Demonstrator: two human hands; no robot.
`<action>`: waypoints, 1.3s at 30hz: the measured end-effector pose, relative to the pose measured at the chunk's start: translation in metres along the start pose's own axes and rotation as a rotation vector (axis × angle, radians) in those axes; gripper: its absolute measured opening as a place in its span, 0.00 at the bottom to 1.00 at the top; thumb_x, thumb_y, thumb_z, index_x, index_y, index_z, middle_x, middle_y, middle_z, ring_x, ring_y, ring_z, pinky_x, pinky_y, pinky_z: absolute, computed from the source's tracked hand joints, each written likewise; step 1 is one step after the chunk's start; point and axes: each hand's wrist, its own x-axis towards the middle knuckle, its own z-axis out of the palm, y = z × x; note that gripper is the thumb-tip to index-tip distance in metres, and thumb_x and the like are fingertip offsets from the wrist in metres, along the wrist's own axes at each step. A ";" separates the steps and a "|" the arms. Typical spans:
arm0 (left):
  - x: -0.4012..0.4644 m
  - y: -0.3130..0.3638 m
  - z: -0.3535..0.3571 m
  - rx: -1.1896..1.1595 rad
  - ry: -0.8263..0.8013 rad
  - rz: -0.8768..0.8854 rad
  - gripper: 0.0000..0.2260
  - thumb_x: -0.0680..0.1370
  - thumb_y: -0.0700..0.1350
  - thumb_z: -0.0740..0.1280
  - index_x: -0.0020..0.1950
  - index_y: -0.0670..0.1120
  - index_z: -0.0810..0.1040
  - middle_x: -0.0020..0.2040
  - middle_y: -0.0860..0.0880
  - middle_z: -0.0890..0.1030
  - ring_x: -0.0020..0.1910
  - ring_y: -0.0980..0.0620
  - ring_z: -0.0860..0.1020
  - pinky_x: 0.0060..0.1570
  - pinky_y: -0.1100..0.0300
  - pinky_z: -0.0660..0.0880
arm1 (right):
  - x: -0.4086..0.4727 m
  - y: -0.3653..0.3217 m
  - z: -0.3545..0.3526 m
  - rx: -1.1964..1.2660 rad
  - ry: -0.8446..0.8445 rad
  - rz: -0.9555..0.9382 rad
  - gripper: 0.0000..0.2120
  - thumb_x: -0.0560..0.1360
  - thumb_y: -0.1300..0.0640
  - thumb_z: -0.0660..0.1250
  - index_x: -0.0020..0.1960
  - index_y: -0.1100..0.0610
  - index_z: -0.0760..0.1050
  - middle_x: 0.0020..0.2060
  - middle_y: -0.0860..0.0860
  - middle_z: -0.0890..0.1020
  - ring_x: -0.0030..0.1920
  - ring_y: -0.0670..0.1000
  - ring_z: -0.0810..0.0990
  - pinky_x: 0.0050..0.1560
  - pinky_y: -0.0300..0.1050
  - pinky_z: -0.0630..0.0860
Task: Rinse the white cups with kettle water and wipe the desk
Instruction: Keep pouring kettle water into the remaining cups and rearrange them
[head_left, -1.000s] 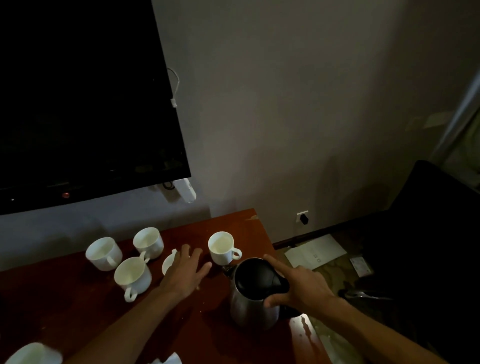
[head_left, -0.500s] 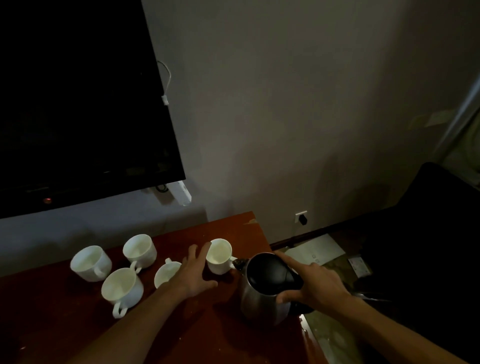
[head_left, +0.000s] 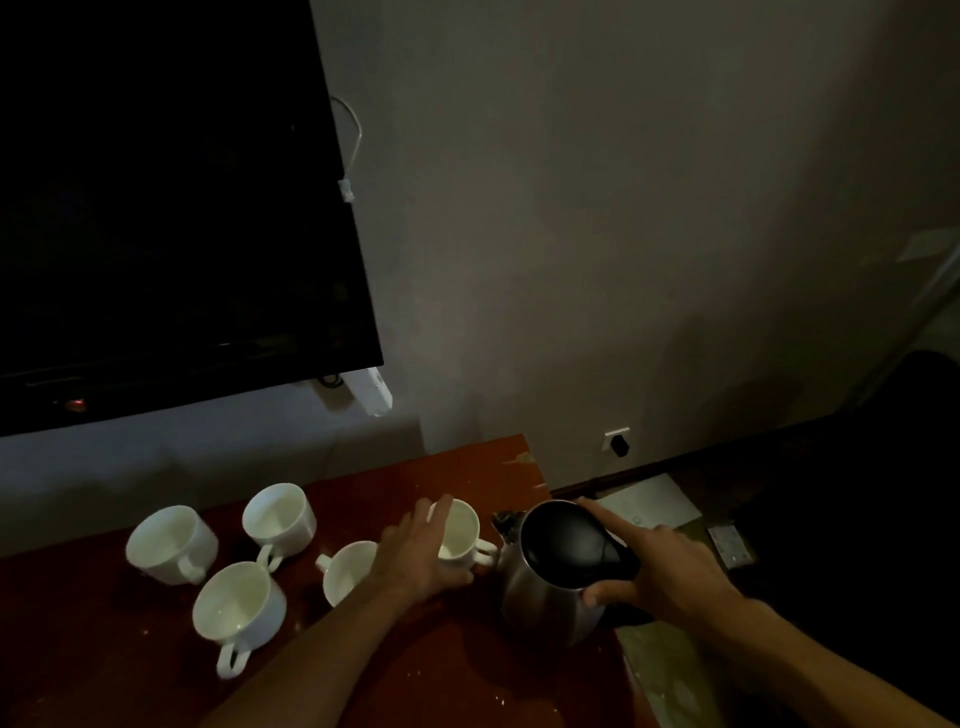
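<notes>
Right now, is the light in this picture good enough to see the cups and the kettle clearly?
Head view: dim room, but the five white cups stand out brightly on the red-brown desk; the steel kettle with black lid is darker with soft edges; wide-angle bending at the frame borders.

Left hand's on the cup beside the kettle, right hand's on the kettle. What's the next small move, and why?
Probably tip the kettle toward the cup. The right hand grips its handle with the index finger on the black lid, the spout faces that cup, and the left hand steadies the upright cup on the desk.
</notes>
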 end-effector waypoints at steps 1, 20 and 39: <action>0.003 0.001 0.002 -0.057 0.016 0.002 0.47 0.70 0.67 0.72 0.81 0.53 0.52 0.75 0.49 0.63 0.69 0.47 0.68 0.66 0.50 0.69 | 0.003 0.001 0.000 0.000 -0.003 0.002 0.53 0.66 0.24 0.65 0.80 0.36 0.38 0.54 0.47 0.81 0.32 0.38 0.65 0.30 0.32 0.63; -0.015 -0.025 -0.018 -0.282 -0.264 0.201 0.50 0.65 0.54 0.81 0.79 0.59 0.55 0.73 0.60 0.66 0.69 0.57 0.69 0.65 0.55 0.72 | 0.021 0.005 -0.013 0.124 -0.106 -0.155 0.53 0.69 0.33 0.73 0.81 0.41 0.42 0.61 0.51 0.81 0.35 0.34 0.68 0.34 0.26 0.66; -0.023 -0.019 -0.011 -0.288 -0.233 0.128 0.45 0.70 0.53 0.79 0.80 0.54 0.58 0.78 0.55 0.63 0.75 0.53 0.64 0.72 0.55 0.65 | 0.040 -0.021 -0.047 -0.162 -0.256 -0.300 0.57 0.62 0.24 0.69 0.82 0.40 0.45 0.74 0.46 0.70 0.69 0.51 0.73 0.70 0.48 0.71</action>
